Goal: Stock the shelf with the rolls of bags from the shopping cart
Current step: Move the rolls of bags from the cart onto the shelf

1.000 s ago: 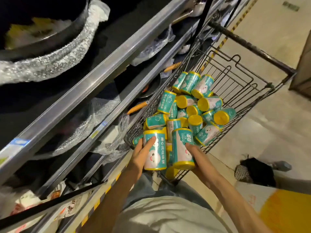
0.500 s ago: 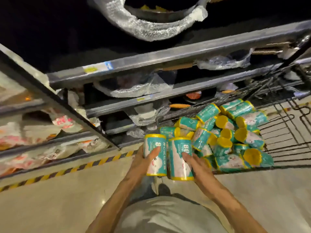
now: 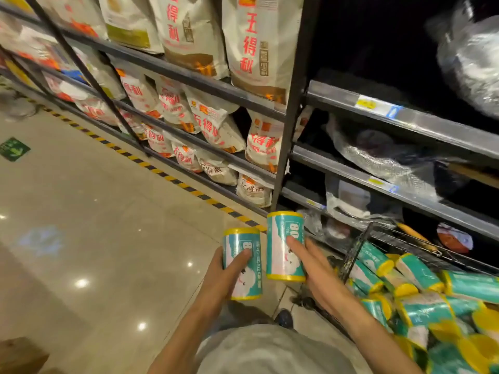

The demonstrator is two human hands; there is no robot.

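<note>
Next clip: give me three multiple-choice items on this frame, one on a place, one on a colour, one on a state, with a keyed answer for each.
1. Where is the cart relative to the person?
A. at their right
B. at their left
C. behind them

2. What colour are the end caps of the two held rolls?
A. red
B. yellow
C. black

3. What are the hands doing?
A. both hang idle
B. only the left holds a roll
C. each holds one roll upright

Answers:
1 A: the cart's wire wall and its pile of rolls lie at lower right.
2 B: the left roll and right roll have yellow rims top and bottom.
3 C: the left hand grips one roll and the right hand the other.
</note>
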